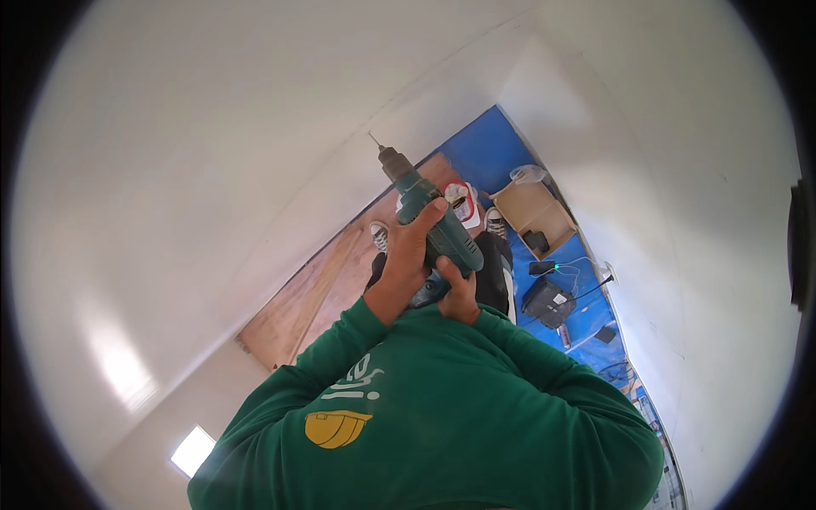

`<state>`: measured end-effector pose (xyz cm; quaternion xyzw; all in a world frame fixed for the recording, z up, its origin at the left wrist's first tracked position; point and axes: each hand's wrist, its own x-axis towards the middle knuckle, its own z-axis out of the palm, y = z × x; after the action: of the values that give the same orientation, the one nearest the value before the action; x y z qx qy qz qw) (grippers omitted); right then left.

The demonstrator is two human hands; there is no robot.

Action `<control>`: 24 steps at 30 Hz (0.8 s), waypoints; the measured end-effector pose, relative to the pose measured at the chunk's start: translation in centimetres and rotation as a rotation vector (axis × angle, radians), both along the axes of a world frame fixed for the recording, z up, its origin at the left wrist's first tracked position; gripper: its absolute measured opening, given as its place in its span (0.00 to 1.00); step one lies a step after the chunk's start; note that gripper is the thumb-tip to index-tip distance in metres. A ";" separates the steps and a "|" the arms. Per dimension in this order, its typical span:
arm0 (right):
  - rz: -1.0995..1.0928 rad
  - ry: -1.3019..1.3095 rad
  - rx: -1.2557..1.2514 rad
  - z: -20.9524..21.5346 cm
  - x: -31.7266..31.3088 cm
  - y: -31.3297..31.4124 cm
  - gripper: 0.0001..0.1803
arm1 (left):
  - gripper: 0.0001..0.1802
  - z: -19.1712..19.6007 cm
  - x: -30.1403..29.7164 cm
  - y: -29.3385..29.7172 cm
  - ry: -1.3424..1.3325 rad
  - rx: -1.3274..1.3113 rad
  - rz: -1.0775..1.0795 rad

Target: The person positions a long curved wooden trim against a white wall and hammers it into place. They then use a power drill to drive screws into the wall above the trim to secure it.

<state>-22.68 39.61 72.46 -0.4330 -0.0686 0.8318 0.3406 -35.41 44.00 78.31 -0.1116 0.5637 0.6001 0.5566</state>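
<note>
A dark teal power drill (438, 225) is held in front of my body, pointing up and to the left. A thin bit (374, 139) sticks out of its black chuck (394, 163), close to the white wall in the picture; whether it touches cannot be told. My left hand (408, 251) wraps round the drill's body from the left, thumb laid over the top. My right hand (459, 291) grips the rear, near the handle, with its thumb up against the housing. The fingers under the drill are hidden.
Blue sheeting (484, 140) covers the floor on the right, a wooden board (297, 306) lies left. Near my right shoe (495, 223) are a white and red tub (461, 204) and an open cardboard box (544, 212). A black case (548, 303) and cables lie along the right wall.
</note>
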 end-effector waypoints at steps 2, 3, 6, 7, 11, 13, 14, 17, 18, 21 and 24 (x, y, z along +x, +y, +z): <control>-0.013 0.044 -0.005 0.0 -0.3 0.2 0.36 | 0.24 -0.3 -0.4 0.2 -0.007 0.014 -0.022; -0.019 0.065 -0.012 0.0 -0.4 0.2 0.35 | 0.24 -0.3 -0.4 0.3 0.005 0.014 -0.033; -0.017 0.070 0.006 0.0 -0.4 0.5 0.34 | 0.23 -0.3 -0.6 0.5 0.029 0.004 -0.064; -0.002 0.070 0.009 0.0 -0.3 0.5 0.34 | 0.23 -0.2 -0.6 0.4 0.029 -0.012 -0.068; 0.030 0.078 0.033 -0.4 0.0 0.3 0.34 | 0.23 -0.2 -0.9 0.2 0.005 0.007 -0.055; 0.043 0.084 0.034 -0.5 0.2 0.1 0.34 | 0.23 -0.4 -1.2 0.1 -0.044 -0.030 -0.080; 0.059 0.063 0.041 -0.5 0.2 0.1 0.34 | 0.23 -0.5 -1.3 0.0 -0.072 -0.033 -0.091; 0.070 0.061 0.056 -0.5 0.3 -0.1 0.33 | 0.23 -0.6 -1.5 -0.1 -0.022 -0.030 -0.109; 0.065 0.077 0.057 -0.4 0.2 -0.1 0.33 | 0.23 -0.6 -1.6 -0.2 -0.018 -0.019 -0.106; 0.077 0.091 0.032 -0.1 0.2 -0.1 0.34 | 0.23 -0.3 -1.5 -0.2 -0.015 -0.004 -0.107; 0.073 0.096 0.053 0.0 0.2 -0.1 0.34 | 0.24 -0.1 -1.5 -0.2 -0.024 -0.009 -0.119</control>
<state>-22.52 39.50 72.45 -0.3807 -0.0900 0.8612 0.3245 -36.90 43.76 78.24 -0.0875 0.5652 0.5622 0.5974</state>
